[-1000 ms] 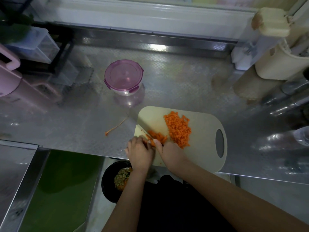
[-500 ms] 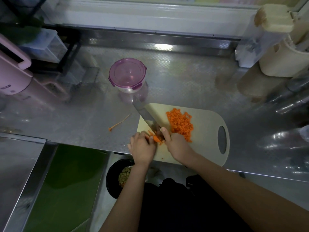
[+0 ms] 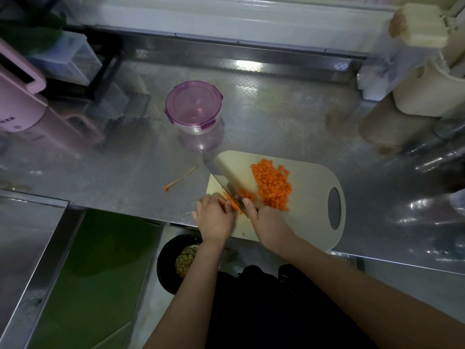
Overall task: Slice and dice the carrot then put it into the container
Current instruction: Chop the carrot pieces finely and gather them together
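**A:** What's on the counter (image 3: 125, 157)?

**B:** One board (image 3: 312, 172), pale plastic with rounded corners and an oval grip hole, set at the near edge within easy reach. One heap of dice (image 3: 273, 183), small orange cubes, lying on the board to the right of the blade.

**A:** And the carrot?

**B:** Carrot (image 3: 235, 201), cut into strips, at the board's near left corner. The left hand (image 3: 216, 217) curls over it, pinning the strips. The right hand (image 3: 266, 222) is wrapped round the knife (image 3: 217, 171), forefinger along the spine, probably for steadiness. The blade is broad steel and angled away to the left.

**A:** Container?

**B:** Container (image 3: 200, 128), round with clear walls, beyond the board. Its purple lid (image 3: 192, 103) is clipped on, so nothing has gone in yet. One thin peel (image 3: 180, 178) lies loose on the dimpled steel. One black bowl (image 3: 167, 263) sits below the counter edge; what it holds I can't make out.
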`<state>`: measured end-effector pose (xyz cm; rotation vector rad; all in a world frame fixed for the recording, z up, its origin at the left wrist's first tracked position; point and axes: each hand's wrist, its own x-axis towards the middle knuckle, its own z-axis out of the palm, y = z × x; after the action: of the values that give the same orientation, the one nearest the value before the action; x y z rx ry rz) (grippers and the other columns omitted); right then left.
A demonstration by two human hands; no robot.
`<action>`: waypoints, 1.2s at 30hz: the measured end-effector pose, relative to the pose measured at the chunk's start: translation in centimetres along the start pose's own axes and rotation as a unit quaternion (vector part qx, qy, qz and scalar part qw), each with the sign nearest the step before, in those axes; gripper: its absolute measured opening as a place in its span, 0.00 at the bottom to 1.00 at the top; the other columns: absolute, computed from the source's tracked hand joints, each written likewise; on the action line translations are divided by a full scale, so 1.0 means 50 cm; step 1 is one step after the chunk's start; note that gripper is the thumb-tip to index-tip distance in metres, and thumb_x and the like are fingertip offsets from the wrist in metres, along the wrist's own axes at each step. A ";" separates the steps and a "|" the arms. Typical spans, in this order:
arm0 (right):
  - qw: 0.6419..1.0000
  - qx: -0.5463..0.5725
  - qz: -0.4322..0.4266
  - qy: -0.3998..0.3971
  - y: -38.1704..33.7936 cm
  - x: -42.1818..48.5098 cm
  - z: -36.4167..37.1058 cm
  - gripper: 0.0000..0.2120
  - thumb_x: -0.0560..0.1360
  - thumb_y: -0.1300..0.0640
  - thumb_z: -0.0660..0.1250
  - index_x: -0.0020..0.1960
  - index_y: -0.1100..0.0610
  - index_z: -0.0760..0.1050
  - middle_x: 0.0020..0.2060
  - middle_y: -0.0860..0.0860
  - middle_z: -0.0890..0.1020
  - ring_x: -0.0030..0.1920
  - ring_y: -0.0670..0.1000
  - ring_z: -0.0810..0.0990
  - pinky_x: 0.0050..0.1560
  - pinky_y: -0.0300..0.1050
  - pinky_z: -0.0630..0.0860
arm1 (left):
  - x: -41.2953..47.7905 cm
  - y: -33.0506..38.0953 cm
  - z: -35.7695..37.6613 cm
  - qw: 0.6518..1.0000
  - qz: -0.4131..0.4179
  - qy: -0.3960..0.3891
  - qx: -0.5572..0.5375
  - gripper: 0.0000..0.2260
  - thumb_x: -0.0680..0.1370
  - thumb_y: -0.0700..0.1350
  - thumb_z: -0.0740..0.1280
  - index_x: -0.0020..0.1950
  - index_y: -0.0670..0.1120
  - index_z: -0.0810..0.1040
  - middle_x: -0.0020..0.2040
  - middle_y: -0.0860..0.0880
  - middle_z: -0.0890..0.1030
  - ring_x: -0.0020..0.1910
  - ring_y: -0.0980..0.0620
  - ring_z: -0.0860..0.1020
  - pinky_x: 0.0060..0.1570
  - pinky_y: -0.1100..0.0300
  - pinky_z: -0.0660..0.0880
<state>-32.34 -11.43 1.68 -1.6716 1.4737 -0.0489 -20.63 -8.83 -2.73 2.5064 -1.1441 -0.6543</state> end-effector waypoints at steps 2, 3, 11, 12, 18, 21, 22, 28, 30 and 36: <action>1.000 -0.012 0.009 -0.005 -0.001 0.003 0.004 0.31 0.81 0.42 0.48 0.48 0.66 0.78 0.45 0.63 0.81 0.50 0.61 0.80 0.44 0.45 0.70 | 0.000 0.000 0.000 1.000 0.003 0.000 0.000 0.07 0.78 0.49 0.61 0.47 0.47 0.74 0.55 0.47 0.75 0.59 0.47 0.66 0.55 0.53 0.60; 1.000 -0.019 0.008 -0.009 -0.003 0.004 0.006 0.30 0.81 0.42 0.48 0.50 0.65 0.78 0.46 0.64 0.81 0.51 0.61 0.79 0.46 0.46 0.71 | -0.001 0.000 -0.001 1.000 0.004 -0.001 0.002 0.07 0.78 0.49 0.61 0.47 0.47 0.74 0.55 0.47 0.75 0.59 0.47 0.66 0.55 0.53 0.60; 1.000 -0.012 -0.004 -0.009 -0.017 0.000 0.013 0.27 0.81 0.41 0.49 0.57 0.63 0.75 0.49 0.63 0.81 0.53 0.62 0.79 0.50 0.49 0.74 | 0.002 0.000 -0.003 1.000 0.009 -0.010 0.017 0.09 0.78 0.49 0.61 0.50 0.44 0.74 0.56 0.46 0.74 0.60 0.46 0.66 0.56 0.53 0.60; 1.000 -0.016 0.003 -0.005 -0.020 0.000 0.012 0.27 0.81 0.42 0.49 0.57 0.63 0.75 0.49 0.63 0.81 0.54 0.62 0.79 0.50 0.49 0.73 | 0.003 0.000 -0.003 1.000 0.009 -0.010 0.015 0.09 0.78 0.49 0.61 0.50 0.44 0.74 0.56 0.46 0.74 0.60 0.46 0.66 0.56 0.53 0.61; 1.000 -0.005 -0.002 0.010 -0.021 0.007 0.017 0.25 0.81 0.43 0.51 0.49 0.63 0.76 0.48 0.63 0.82 0.53 0.62 0.79 0.52 0.50 0.73 | 0.003 0.000 -0.003 1.000 0.012 -0.014 0.014 0.09 0.78 0.49 0.61 0.52 0.45 0.75 0.57 0.46 0.74 0.61 0.46 0.66 0.56 0.53 0.60; 1.000 0.013 -0.005 0.003 -0.010 0.021 0.014 0.29 0.81 0.42 0.49 0.52 0.64 0.79 0.46 0.62 0.82 0.52 0.60 0.79 0.50 0.46 0.73 | 0.000 -0.002 -0.001 1.000 0.016 -0.014 0.008 0.08 0.79 0.49 0.60 0.52 0.46 0.75 0.58 0.48 0.74 0.61 0.47 0.66 0.56 0.54 0.59; 1.000 0.018 -0.004 -0.008 -0.005 0.025 0.010 0.30 0.81 0.42 0.48 0.51 0.63 0.80 0.43 0.61 0.82 0.50 0.60 0.79 0.48 0.45 0.71 | -0.001 -0.003 -0.001 1.000 0.017 -0.014 0.003 0.08 0.79 0.49 0.60 0.51 0.47 0.75 0.57 0.48 0.74 0.61 0.47 0.65 0.56 0.54 0.59; 0.999 0.037 -0.020 -0.003 -0.001 0.023 -0.006 0.29 0.81 0.43 0.47 0.27 0.56 0.65 0.27 0.51 0.71 0.35 0.52 0.72 0.40 0.43 0.62 | 0.002 -0.014 0.000 0.998 0.018 -0.024 -0.046 0.07 0.80 0.48 0.60 0.49 0.47 0.75 0.55 0.49 0.75 0.59 0.48 0.66 0.54 0.56 0.57; 0.999 0.043 -0.027 0.002 -0.003 0.018 -0.006 0.29 0.81 0.43 0.47 0.27 0.56 0.64 0.25 0.51 0.70 0.32 0.50 0.71 0.39 0.43 0.62 | -0.001 -0.015 -0.003 0.996 0.010 -0.015 -0.091 0.06 0.79 0.47 0.61 0.45 0.47 0.74 0.51 0.49 0.75 0.58 0.48 0.67 0.55 0.56 0.57; 0.999 0.033 -0.034 0.004 -0.004 0.006 0.002 0.26 0.82 0.43 0.47 0.29 0.53 0.66 0.30 0.51 0.75 0.38 0.52 0.73 0.39 0.43 0.62 | -0.001 -0.019 -0.008 0.985 0.002 0.003 -0.175 0.09 0.75 0.45 0.67 0.37 0.50 0.69 0.35 0.56 0.72 0.49 0.48 0.70 0.54 0.52 0.65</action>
<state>-32.03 -11.63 1.59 -1.6688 1.4071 -0.1404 -19.84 -8.15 -2.82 2.2067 -0.9385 -0.7719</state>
